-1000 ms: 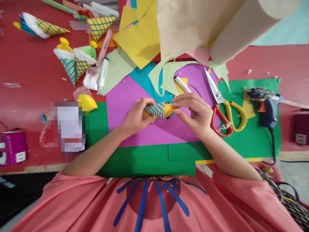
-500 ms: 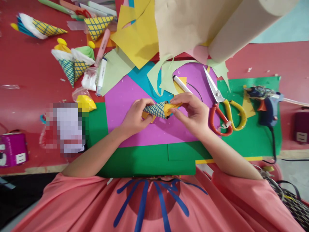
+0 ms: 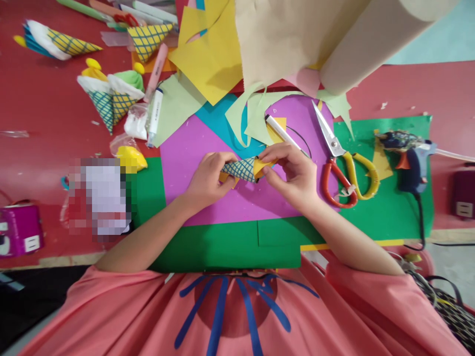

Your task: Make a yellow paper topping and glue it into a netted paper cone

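A small paper cone (image 3: 243, 169) with a blue crisscross pattern lies sideways above the purple paper (image 3: 208, 205). My left hand (image 3: 208, 179) is closed around its narrow end. At the cone's wide mouth, my right hand (image 3: 291, 173) pinches a yellow paper piece (image 3: 264, 167), which sits partly inside the opening. The fingertips of that hand touch the cone's rim. Just beyond the right hand a white marker (image 3: 284, 132) rests on the paper. To its right lie large scissors (image 3: 336, 148) with one red and one yellow handle, blades apart.
A glue gun (image 3: 413, 163) lies on green paper at the right. Finished paper cones (image 3: 111, 96), pens and bags of clay (image 3: 131, 155) are at the left. Yellow paper (image 3: 211, 54), pale green scraps (image 3: 181, 104) and a big paper roll (image 3: 371, 44) occupy the back.
My right hand has moved slightly left, towards the cone, and the yellow paper piece sits a little deeper in its mouth. My left hand keeps its hold.
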Motion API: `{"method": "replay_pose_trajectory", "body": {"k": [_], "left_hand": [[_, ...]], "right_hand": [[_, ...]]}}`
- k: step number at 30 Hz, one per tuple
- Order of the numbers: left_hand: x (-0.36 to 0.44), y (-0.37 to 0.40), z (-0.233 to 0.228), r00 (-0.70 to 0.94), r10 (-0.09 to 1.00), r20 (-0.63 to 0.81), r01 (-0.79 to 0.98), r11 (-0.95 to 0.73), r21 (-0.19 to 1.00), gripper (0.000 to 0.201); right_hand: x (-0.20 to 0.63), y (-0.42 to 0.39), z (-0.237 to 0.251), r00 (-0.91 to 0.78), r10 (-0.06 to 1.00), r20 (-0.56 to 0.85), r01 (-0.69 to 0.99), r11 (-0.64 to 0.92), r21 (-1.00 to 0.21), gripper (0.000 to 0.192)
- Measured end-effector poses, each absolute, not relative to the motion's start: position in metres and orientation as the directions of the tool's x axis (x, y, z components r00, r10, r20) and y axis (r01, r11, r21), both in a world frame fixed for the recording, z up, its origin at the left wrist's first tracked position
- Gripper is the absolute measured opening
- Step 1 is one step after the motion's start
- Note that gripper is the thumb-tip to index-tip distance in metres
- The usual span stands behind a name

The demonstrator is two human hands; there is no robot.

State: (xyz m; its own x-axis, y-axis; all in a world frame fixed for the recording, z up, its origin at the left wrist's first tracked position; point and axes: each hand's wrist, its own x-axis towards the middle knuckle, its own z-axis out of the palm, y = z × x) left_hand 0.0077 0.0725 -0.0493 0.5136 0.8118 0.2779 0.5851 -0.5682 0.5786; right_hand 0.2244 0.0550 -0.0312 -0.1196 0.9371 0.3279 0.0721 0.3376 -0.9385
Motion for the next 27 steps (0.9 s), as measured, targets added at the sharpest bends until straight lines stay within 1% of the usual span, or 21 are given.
{"method": "replay_pose_trajectory", "body": {"k": [3,8,12,14,18,24,27], "left_hand": [[0.0077,0.0725,-0.0493,0.521,0.813,0.261,0.595,-0.565,0.572,0.031],[0.0078,0.0722,-0.0493,0.534,0.784,0.317,0.580,-0.612,0.537,0.028],[0.0074,0.0720,-0.0505,0.538,0.798,0.273,0.603,-0.590,0.537,0.030],[0.0071,0.0718,-0.0515,0.535,0.803,0.262,0.607,-0.581,0.542,0.031],[0.0067,0.0714,-0.0536,0.545,0.783,0.300,0.586,-0.612,0.531,0.030],[0.0084,0.0705,-0.0547,0.562,0.744,0.362,0.586,-0.667,0.460,0.029],[0.0102,0.0696,-0.0516,0.555,0.763,0.331,0.605,-0.643,0.469,0.032]], "right_hand": [[0.2228,0.0550,-0.0312,-0.122,0.938,0.325,0.095,0.337,-0.937,0.019],[0.2201,0.0551,-0.0302,-0.101,0.927,0.362,0.129,0.373,-0.919,0.017],[0.2197,0.0553,-0.0292,-0.077,0.922,0.379,0.187,0.386,-0.903,0.013],[0.2196,0.0555,-0.0291,-0.073,0.920,0.386,0.186,0.393,-0.901,0.013],[0.2192,0.0558,-0.0294,-0.068,0.916,0.396,0.166,0.402,-0.901,0.014],[0.2190,0.0550,-0.0300,-0.061,0.912,0.405,0.191,0.409,-0.892,0.013],[0.2196,0.0542,-0.0305,-0.061,0.918,0.391,0.213,0.395,-0.894,0.011]]}}
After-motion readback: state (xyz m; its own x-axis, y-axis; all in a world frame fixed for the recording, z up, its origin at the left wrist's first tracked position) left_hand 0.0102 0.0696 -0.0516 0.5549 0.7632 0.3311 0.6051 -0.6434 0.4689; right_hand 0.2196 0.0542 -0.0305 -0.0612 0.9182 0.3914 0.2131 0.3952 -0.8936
